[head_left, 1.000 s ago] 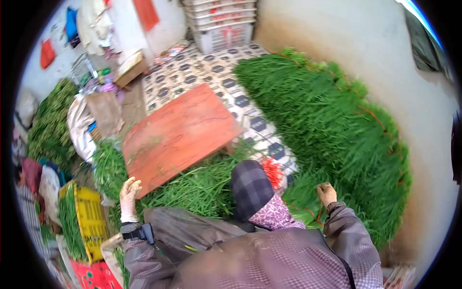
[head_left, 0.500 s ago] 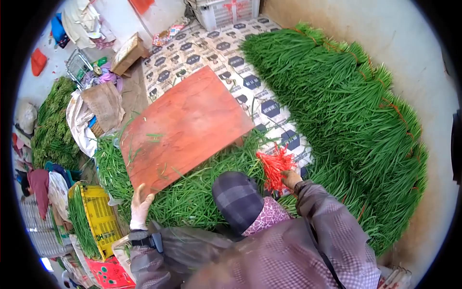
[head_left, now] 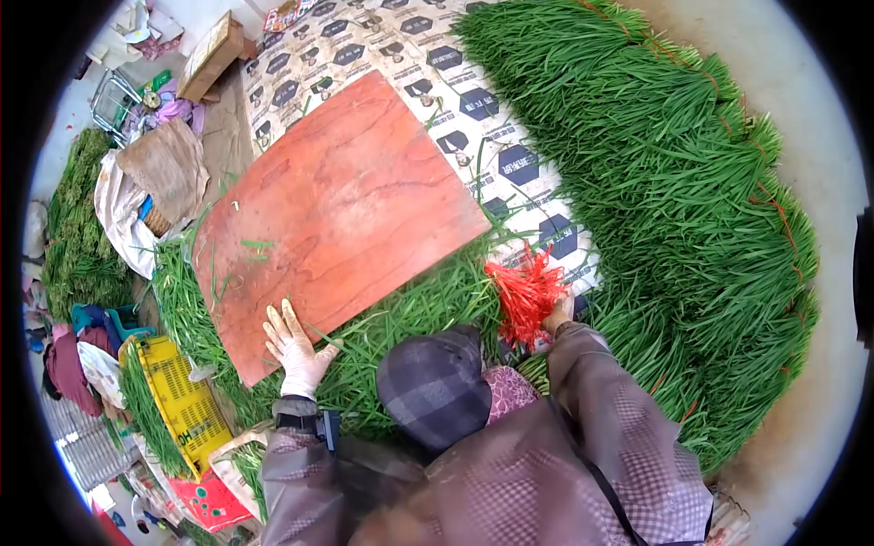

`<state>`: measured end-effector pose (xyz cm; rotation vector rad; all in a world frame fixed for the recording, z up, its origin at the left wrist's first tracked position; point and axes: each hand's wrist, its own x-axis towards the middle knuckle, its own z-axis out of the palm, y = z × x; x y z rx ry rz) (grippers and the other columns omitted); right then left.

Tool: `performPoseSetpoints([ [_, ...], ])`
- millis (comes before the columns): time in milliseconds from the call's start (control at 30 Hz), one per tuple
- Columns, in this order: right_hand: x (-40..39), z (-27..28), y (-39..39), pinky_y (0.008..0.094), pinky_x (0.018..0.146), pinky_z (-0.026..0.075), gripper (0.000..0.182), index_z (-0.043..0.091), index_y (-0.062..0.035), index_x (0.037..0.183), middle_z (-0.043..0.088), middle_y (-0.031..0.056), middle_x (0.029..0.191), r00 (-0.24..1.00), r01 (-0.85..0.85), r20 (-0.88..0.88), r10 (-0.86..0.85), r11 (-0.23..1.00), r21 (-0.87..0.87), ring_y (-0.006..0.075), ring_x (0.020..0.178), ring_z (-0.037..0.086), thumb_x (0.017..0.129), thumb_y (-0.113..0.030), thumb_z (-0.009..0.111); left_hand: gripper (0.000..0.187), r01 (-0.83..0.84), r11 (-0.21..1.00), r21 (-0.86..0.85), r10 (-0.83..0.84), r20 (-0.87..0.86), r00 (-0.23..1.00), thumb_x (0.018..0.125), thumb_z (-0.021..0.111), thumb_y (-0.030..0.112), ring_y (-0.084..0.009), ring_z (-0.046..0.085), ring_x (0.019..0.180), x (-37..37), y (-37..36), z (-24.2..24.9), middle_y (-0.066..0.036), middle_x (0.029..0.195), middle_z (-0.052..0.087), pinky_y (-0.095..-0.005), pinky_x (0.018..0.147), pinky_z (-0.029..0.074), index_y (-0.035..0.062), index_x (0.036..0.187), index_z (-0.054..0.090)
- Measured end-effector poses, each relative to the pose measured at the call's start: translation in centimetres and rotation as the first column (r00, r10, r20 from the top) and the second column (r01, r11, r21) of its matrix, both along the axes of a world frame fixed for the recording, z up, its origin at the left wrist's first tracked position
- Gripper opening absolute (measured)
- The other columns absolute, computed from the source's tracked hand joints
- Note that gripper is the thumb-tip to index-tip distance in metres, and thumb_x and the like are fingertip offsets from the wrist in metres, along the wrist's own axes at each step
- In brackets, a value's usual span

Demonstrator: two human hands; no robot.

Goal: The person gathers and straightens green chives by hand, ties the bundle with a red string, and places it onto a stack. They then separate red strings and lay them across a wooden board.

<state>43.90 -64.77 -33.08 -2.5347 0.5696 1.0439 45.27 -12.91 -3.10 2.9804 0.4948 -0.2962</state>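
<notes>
My left hand [head_left: 299, 357], in a pale glove, lies with fingers spread on the near left edge of a reddish wooden board [head_left: 337, 200]. Loose green stalks, leek-like leaves [head_left: 364, 341], lie under and along the board's near edge, and a few scraps are on top of it. At the board's right, my right hand [head_left: 557, 316] is closed at the side of a bunch of red plastic ties [head_left: 525, 296]. Some of its fingers are hidden, so how many ties it grips does not show.
Tied green bundles [head_left: 655, 173] are piled along the right wall. Printed sheeting [head_left: 473, 105] covers the floor behind the board. To the left are a yellow crate [head_left: 187, 400], brown sacking [head_left: 164, 164] and a cardboard box [head_left: 209, 56]. A head in a checked cap [head_left: 428, 382] is at the lower middle.
My left hand has gone from the board's near left corner to lying flat across its edge. My right hand stays by the red ties. The view has shifted slightly.
</notes>
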Motion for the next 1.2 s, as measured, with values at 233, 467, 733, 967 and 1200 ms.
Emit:
performPoseSetpoints([
  [233,-2.8,0.8,0.9,0.0413,0.093,0.049,0.035,0.068,-0.0098,0.112,0.063,0.0179,0.122,0.953,-0.130,-0.257,0.162,0.982,0.136,0.0359,0.109,0.062,0.079,-0.020,0.063,0.127,-0.019,1.000,0.017,0.019,0.003,1.000,0.061,0.089,0.032,-0.0491,0.006,0.144,0.2,-0.4,0.1,-0.019,0.160,0.000,-0.0641,0.113,0.012,0.0151,0.155,0.004],
  [467,-9.5,-11.0,-4.4,0.0387,0.079,0.054,0.020,0.073,-0.0093,0.094,0.070,0.0149,0.094,0.994,0.069,0.048,-0.102,0.884,0.462,0.0298,0.085,0.068,0.078,-0.018,0.066,0.126,-0.016,1.000,-0.006,0.017,0.030,0.999,0.063,0.088,0.033,-0.0480,0.004,0.144,-0.1,-0.4,0.0,-0.017,0.160,-0.001,-0.0659,0.112,0.011,0.0181,0.155,0.002],
  [733,-7.4,-1.3,-2.3,0.0339,0.073,0.053,0.015,0.075,-0.0070,0.083,0.072,0.0113,0.080,0.960,0.233,0.050,-0.274,0.888,0.397,0.0221,0.073,0.068,0.077,-0.016,0.065,0.127,-0.030,0.999,-0.014,0.031,0.059,0.998,0.061,0.089,0.033,-0.0483,0.004,0.145,-0.3,-0.5,0.1,-0.017,0.160,0.000,-0.0663,0.112,0.011,0.0180,0.155,0.004],
  [967,-7.5,1.4,-1.5,0.0368,0.057,0.052,0.023,0.064,-0.0038,0.110,0.067,0.0089,0.092,0.614,0.677,-0.125,-0.780,0.438,0.591,0.0225,0.064,0.062,0.087,-0.004,0.060,0.125,-0.028,0.999,-0.031,0.030,0.062,0.998,0.064,0.087,0.031,-0.0464,0.002,0.146,-0.4,-0.3,0.0,-0.015,0.161,-0.002,-0.0657,0.112,0.009,0.0217,0.156,0.002],
  [1200,-10.4,-4.5,-1.1,0.0506,0.084,0.049,0.030,0.060,-0.0107,0.121,0.065,0.0147,0.105,0.628,0.755,-0.216,-0.748,0.516,0.405,0.0366,0.100,0.060,0.094,-0.022,0.053,0.124,-0.036,0.999,-0.010,0.036,0.041,0.998,0.066,0.086,0.029,-0.0460,0.001,0.146,-0.2,-0.7,0.1,-0.015,0.161,-0.003,-0.0663,0.112,0.010,0.0203,0.156,0.001],
])
